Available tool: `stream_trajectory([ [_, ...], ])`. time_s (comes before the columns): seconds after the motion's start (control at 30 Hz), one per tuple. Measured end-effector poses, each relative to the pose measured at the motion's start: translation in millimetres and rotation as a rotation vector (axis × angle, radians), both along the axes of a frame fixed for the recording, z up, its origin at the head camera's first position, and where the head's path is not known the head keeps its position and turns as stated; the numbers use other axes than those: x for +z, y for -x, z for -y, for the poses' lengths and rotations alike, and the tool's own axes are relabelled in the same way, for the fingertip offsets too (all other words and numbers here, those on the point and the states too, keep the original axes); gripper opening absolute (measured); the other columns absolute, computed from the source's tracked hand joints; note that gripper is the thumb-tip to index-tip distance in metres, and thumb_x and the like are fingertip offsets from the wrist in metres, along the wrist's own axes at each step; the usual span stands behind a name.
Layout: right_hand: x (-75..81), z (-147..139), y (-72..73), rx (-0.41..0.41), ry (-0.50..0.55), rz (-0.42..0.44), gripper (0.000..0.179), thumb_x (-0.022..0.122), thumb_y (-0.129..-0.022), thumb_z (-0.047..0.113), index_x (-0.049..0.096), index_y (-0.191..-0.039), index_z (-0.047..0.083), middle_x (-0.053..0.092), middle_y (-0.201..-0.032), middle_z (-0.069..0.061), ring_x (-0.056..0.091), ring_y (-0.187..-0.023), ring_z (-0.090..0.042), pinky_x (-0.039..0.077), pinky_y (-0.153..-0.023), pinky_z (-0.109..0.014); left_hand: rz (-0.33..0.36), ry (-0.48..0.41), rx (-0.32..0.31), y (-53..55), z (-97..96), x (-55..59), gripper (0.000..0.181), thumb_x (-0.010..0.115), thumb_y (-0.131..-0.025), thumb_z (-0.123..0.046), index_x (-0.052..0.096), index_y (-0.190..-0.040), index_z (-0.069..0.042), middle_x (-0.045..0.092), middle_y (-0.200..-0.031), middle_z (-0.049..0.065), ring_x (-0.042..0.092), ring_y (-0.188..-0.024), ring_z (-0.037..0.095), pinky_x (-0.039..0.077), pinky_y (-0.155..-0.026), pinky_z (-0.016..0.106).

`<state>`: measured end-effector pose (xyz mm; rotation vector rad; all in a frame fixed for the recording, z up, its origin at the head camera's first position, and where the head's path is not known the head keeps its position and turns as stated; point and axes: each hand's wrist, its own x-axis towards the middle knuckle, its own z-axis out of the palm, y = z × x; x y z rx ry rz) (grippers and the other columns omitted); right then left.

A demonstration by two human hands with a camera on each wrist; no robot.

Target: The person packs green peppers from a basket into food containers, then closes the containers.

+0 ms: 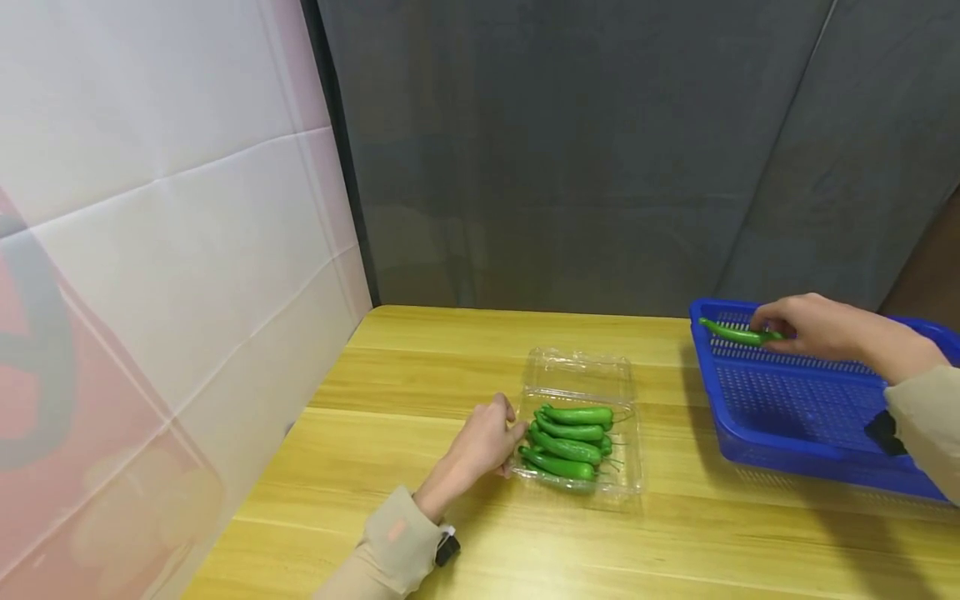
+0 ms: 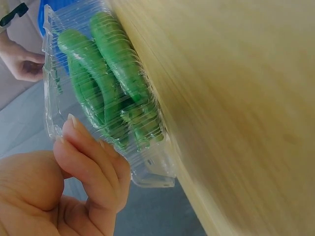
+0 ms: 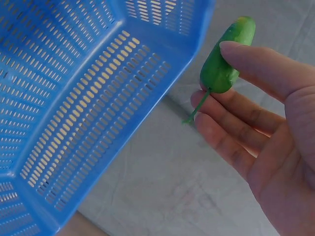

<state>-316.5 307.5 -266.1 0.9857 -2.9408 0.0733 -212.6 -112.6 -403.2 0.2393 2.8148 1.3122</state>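
Observation:
My right hand pinches a green chili pepper by its stem end, above the far left part of a blue plastic basket. The right wrist view shows the thumb on one side of this pepper and fingers on the other, its thin stem hanging down. On the table, a clear plastic clamshell box lies with its lid folded back. Several green chili peppers lie side by side inside. My left hand pinches the box's left rim, fingertips at the edge in the left wrist view.
The basket stands on the right of the wooden table, its slotted floor showing. A dark grey curtain hangs behind the table, and a white printed cloth wall rises on the left.

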Motion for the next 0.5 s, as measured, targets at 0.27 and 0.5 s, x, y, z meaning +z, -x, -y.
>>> stream_trajectory([
  [0.27,-1.9,20,-6.3,0.053,0.005,-0.046,0.021,0.078,-0.086,0.004,0.073,-0.107,0.007,0.06,-0.086,0.005,0.049,-0.073,-0.012,0.049,-0.059,-0.03,0.006,-0.003,0.0,-0.5,0.7,-0.3,0.022,0.061,-0.101,-0.007,0.052,-0.109,0.011,0.059,-0.063,0.01,0.057,-0.04,0.015,0.059,-0.042,0.036],
  [0.5,-1.5,35,-10.2,0.088,0.02,-0.051,0.021,0.079,-0.086,0.003,0.073,-0.105,0.009,0.058,-0.084,0.006,0.048,-0.072,-0.01,0.049,-0.059,-0.029,0.008,-0.007,-0.001,0.1,-0.6,-1.1,0.021,0.061,-0.101,-0.007,0.052,-0.109,0.011,0.059,-0.062,0.01,0.057,-0.04,0.014,0.059,-0.042,0.036],
])
